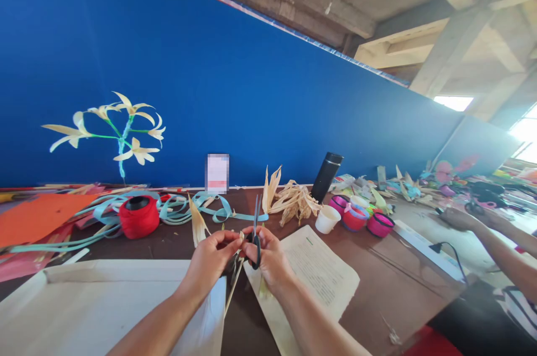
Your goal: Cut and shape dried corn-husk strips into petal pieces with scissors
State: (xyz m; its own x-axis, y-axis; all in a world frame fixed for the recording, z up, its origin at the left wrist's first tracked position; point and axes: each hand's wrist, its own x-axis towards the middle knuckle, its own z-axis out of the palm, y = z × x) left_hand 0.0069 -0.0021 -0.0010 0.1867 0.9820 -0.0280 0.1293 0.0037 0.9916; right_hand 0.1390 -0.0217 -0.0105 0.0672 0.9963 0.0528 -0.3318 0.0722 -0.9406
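Note:
My left hand (pixel 213 258) is closed in a pinch on a small pale piece that looks like dried corn husk (pixel 241 236). My right hand (pixel 271 258) grips black-handled scissors (pixel 257 221), their blades upright and close together. Both hands almost touch at the fingertips. A thin pale stalk (pixel 233 284) slants down from between them. Just behind my left hand a pointed husk leaf (pixel 197 223) stands up. Beneath my right forearm lies a printed sheet (pixel 319 266), and a white tray-like box (pixel 109 294) is under my left forearm.
A red spool (pixel 138 217) and blue ribbon (pixel 213 207) lie at the back left, below a husk flower (pixel 136 151). Dried husks (pixel 296 202), a white cup (pixel 328 219), a black bottle (pixel 327 177) and a power strip (pixel 428 249) stretch rightward. Another person's hands (pixel 459 218) work at right.

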